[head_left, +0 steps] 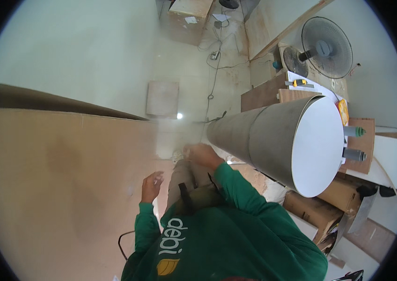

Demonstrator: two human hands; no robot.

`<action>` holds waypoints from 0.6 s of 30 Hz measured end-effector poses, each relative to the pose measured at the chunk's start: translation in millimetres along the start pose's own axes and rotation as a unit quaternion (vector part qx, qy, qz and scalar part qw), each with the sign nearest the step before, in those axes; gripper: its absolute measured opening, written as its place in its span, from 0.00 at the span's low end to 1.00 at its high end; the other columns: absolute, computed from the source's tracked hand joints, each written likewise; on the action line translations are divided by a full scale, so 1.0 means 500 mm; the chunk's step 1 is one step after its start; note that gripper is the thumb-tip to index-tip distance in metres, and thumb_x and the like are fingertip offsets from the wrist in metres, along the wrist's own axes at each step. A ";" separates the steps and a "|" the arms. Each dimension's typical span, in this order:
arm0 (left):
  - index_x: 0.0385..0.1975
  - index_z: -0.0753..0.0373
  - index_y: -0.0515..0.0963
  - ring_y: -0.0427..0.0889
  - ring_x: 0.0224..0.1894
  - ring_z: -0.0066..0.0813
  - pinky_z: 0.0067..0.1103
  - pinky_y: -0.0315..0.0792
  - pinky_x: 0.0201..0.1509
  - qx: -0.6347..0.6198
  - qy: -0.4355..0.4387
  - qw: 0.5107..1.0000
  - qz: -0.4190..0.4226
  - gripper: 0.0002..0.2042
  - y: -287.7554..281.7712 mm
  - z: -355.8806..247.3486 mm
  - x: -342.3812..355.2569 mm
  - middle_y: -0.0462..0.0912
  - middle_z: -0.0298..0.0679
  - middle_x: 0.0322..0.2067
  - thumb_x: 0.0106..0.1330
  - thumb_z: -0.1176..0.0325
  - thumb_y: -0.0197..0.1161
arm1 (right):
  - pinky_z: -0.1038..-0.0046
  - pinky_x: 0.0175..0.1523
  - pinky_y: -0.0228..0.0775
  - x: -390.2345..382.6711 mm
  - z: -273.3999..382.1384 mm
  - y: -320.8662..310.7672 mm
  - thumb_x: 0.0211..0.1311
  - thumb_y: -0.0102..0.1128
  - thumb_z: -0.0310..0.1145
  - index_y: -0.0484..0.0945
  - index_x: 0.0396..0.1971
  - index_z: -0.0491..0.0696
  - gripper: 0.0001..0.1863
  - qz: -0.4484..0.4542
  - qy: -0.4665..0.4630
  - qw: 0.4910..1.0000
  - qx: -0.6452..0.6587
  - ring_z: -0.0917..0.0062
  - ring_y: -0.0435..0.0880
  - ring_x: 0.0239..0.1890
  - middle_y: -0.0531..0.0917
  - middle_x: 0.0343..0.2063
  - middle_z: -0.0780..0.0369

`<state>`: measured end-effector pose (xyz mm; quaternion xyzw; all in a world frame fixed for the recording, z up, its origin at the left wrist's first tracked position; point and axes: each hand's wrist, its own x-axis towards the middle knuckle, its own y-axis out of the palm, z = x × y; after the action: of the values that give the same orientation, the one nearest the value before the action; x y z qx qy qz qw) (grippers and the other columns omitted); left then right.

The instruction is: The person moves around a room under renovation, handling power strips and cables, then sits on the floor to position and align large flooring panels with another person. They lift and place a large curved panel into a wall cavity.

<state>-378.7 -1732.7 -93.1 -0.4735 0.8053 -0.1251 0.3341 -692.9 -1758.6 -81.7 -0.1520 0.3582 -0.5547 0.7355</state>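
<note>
My left hand (152, 186) hangs beside the edge of a large brown panel (67, 159) on the left. Its fingers are loosely bent and apart, and no held object shows. In front of my legs is my right hand (204, 155), smeared by motion, so its fingers and anything in them cannot be made out. To the right of it stands a tall grey cylinder (273, 136) with a white round top (318, 146). Neither hand visibly touches the cylinder.
Behind the cylinder a workbench holds a yellow-and-black utility knife (299, 83) and two grey tubes (354, 154). A fan (326, 48) stands at the far right. Cables (212, 86) and a square board (163, 99) lie on the floor. Cardboard boxes (311, 210) sit at right.
</note>
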 end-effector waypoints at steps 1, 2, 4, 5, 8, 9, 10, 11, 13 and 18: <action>0.50 0.62 0.84 0.87 0.39 0.41 0.31 0.80 0.47 0.002 0.012 1.000 0.007 0.13 -0.005 -0.011 0.035 0.89 0.47 0.40 0.66 0.73 0.67 | 0.54 0.50 0.76 0.038 -0.003 0.000 0.61 0.65 0.36 0.84 0.44 0.52 0.12 0.007 0.034 0.999 0.009 0.56 0.86 0.43 0.87 0.34 0.53; 0.51 0.62 0.84 0.87 0.40 0.42 0.31 0.80 0.47 0.005 0.024 1.000 0.014 0.13 -0.012 -0.027 0.068 0.89 0.47 0.40 0.66 0.73 0.67 | 0.53 0.50 0.77 0.074 -0.014 0.002 0.60 0.68 0.36 0.84 0.44 0.52 0.12 0.012 0.068 0.997 0.018 0.56 0.87 0.44 0.87 0.34 0.51; 0.51 0.62 0.84 0.86 0.40 0.43 0.32 0.79 0.48 0.011 0.055 0.998 0.033 0.13 -0.025 -0.090 0.146 0.88 0.47 0.41 0.67 0.73 0.66 | 0.58 0.48 0.79 0.145 -0.128 0.047 0.59 0.68 0.34 0.85 0.42 0.50 0.12 -0.100 0.054 0.987 0.114 0.60 0.88 0.41 0.89 0.33 0.53; 0.51 0.62 0.83 0.86 0.40 0.43 0.32 0.79 0.49 0.016 0.067 0.997 0.044 0.13 -0.033 -0.117 0.179 0.88 0.47 0.42 0.67 0.73 0.65 | 0.61 0.45 0.80 0.176 -0.172 0.042 0.59 0.67 0.33 0.85 0.41 0.50 0.10 -0.124 0.066 0.978 0.153 0.64 0.89 0.37 0.89 0.31 0.55; 0.52 0.62 0.83 0.87 0.43 0.43 0.32 0.79 0.50 0.001 0.067 0.998 0.019 0.14 -0.073 -0.192 0.237 0.88 0.47 0.44 0.68 0.73 0.65 | 0.68 0.36 0.81 0.275 -0.157 -0.024 0.61 0.67 0.29 0.85 0.39 0.48 0.07 -0.188 0.297 0.857 0.376 0.74 0.87 0.26 0.88 0.26 0.59; 0.53 0.62 0.83 0.87 0.44 0.42 0.31 0.78 0.50 -0.017 0.076 0.997 0.022 0.14 -0.072 -0.220 0.263 0.88 0.47 0.44 0.68 0.73 0.65 | 0.68 0.35 0.81 0.307 -0.192 -0.041 0.63 0.65 0.28 0.84 0.41 0.47 0.08 -0.201 0.329 0.845 0.370 0.73 0.87 0.28 0.88 0.28 0.59; 0.53 0.61 0.83 0.87 0.44 0.42 0.31 0.78 0.50 -0.036 0.084 0.996 0.023 0.14 -0.074 -0.248 0.291 0.88 0.47 0.44 0.68 0.73 0.65 | 0.68 0.35 0.81 0.339 -0.232 -0.059 0.64 0.63 0.28 0.83 0.42 0.45 0.08 -0.213 0.359 0.833 0.363 0.73 0.87 0.30 0.88 0.31 0.58; 0.53 0.61 0.83 0.87 0.45 0.41 0.31 0.78 0.50 -0.053 0.090 0.994 0.018 0.15 -0.079 -0.279 0.317 0.88 0.47 0.44 0.67 0.73 0.65 | 0.69 0.35 0.80 0.376 -0.274 -0.069 0.66 0.61 0.27 0.83 0.44 0.44 0.09 -0.219 0.385 0.823 0.356 0.73 0.87 0.32 0.88 0.33 0.58; 0.54 0.60 0.83 0.87 0.46 0.40 0.31 0.78 0.50 -0.031 0.079 0.996 0.028 0.16 -0.089 -0.369 0.371 0.88 0.46 0.45 0.67 0.73 0.66 | 0.69 0.33 0.80 0.439 -0.376 -0.093 0.66 0.60 0.28 0.82 0.44 0.44 0.09 -0.235 0.375 0.797 0.411 0.73 0.87 0.31 0.88 0.33 0.58; 0.55 0.60 0.82 0.86 0.47 0.38 0.30 0.78 0.51 0.024 0.102 0.990 0.096 0.16 -0.102 -0.530 0.602 0.88 0.44 0.47 0.67 0.73 0.66 | 0.71 0.32 0.81 0.562 -0.707 -0.113 0.66 0.59 0.26 0.82 0.49 0.46 0.13 -0.215 0.475 0.762 0.383 0.73 0.88 0.29 0.89 0.33 0.58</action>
<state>-616.8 -2044.5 4.7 -0.3704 0.8740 -0.1590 0.2715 -942.6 -1976.3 -393.6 0.3527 0.3771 -0.7904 0.3298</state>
